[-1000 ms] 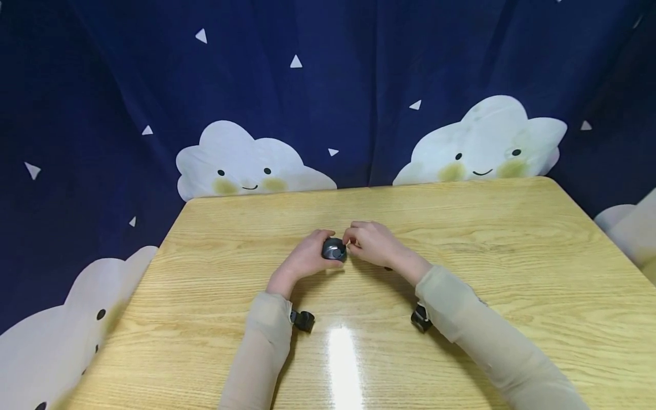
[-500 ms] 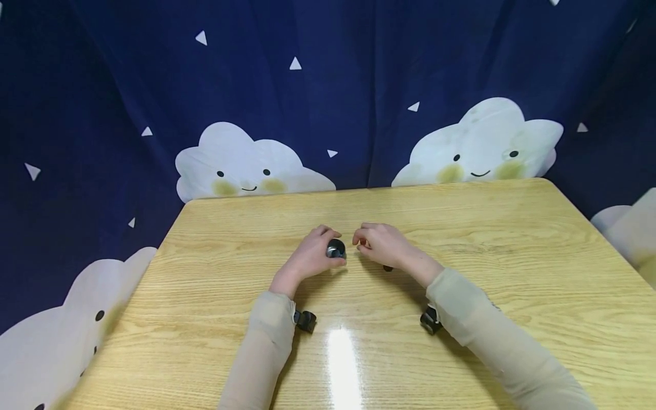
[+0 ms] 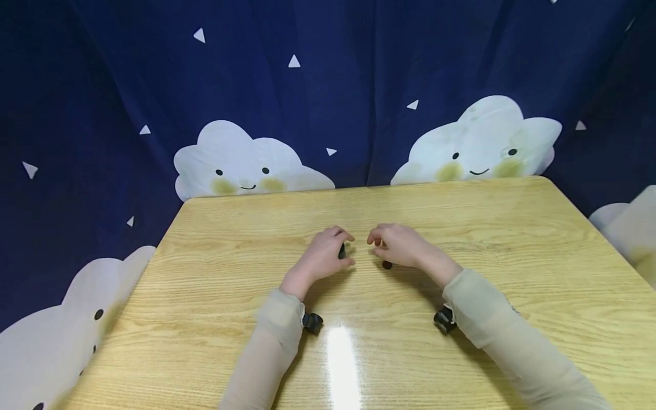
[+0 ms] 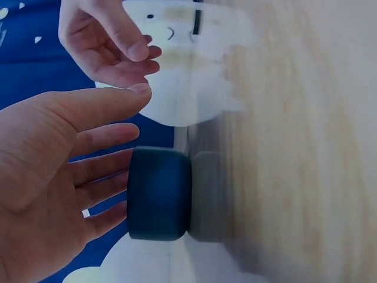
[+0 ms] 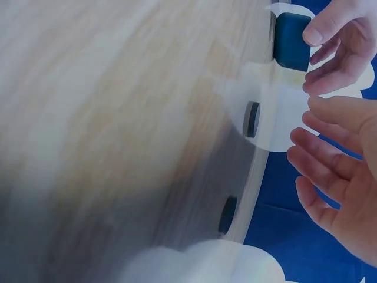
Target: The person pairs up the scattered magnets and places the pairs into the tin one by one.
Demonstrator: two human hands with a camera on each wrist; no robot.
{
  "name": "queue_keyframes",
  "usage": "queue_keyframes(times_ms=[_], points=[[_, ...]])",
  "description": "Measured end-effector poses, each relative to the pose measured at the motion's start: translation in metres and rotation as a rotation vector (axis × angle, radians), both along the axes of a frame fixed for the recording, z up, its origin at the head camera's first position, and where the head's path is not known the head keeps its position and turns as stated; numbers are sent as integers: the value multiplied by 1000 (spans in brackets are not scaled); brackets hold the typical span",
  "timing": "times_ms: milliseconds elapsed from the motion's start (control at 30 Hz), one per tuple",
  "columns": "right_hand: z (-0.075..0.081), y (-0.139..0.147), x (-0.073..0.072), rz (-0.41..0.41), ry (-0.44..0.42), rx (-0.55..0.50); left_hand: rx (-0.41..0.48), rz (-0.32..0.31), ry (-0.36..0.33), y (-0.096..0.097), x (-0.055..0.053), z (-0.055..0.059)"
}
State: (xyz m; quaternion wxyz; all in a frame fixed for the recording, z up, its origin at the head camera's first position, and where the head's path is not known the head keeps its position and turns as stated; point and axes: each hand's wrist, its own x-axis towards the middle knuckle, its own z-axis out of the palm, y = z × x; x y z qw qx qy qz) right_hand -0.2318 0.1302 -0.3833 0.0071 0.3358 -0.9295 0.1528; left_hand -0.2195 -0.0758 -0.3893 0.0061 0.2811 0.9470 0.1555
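A short, dark teal cylindrical container [image 4: 159, 194] stands on the wooden table. My left hand [image 3: 324, 250] is beside it, thumb lifted away and fingers extended behind its far side in the left wrist view. From the head view, most of the container is hidden by this hand. To the right, my right hand [image 3: 402, 245] hovers over the table with loosely bent fingers and nothing in them. Near it lie two small dark discs [image 5: 253, 119] in the right wrist view; one black disc [image 3: 386, 265] shows below that hand in the head view.
The light wooden table [image 3: 205, 319] extends around both hands. Behind it hangs a dark blue curtain [image 3: 348, 85] printed with white clouds. Black wrist cameras [image 3: 312, 323] hang close above the table under the sleeves.
My right hand has drawn away from the container to the right. The left hand has loosened its grip on the container and moved slightly right, and the container now shows less from above.
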Motion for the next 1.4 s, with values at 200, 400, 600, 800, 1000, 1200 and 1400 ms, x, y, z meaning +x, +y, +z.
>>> queue_keyframes(times_ms=[200, 400, 600, 800, 1000, 1200, 1400], points=[[-2, 8, 2, -5, -22, 10, -27, -7, 10, 6, 0, 0], [-1, 15, 3, 12, -63, -35, -62, -42, 25, 14, 1, 2], [0, 22, 2, 8, -92, -17, -94, -65, 24, 23, 1, 2], [-1, 29, 2, 10, -106, -3, -106, -95, 27, 30, 1, 2], [-1, 34, 4, -17, -135, 34, -116, -102, -6, 39, 1, 2], [-1, 36, 6, -23, -146, 55, -123, -109, -21, 45, 1, 1], [-3, 42, 6, -16, -157, 54, -126, -129, -48, 51, 2, -2]])
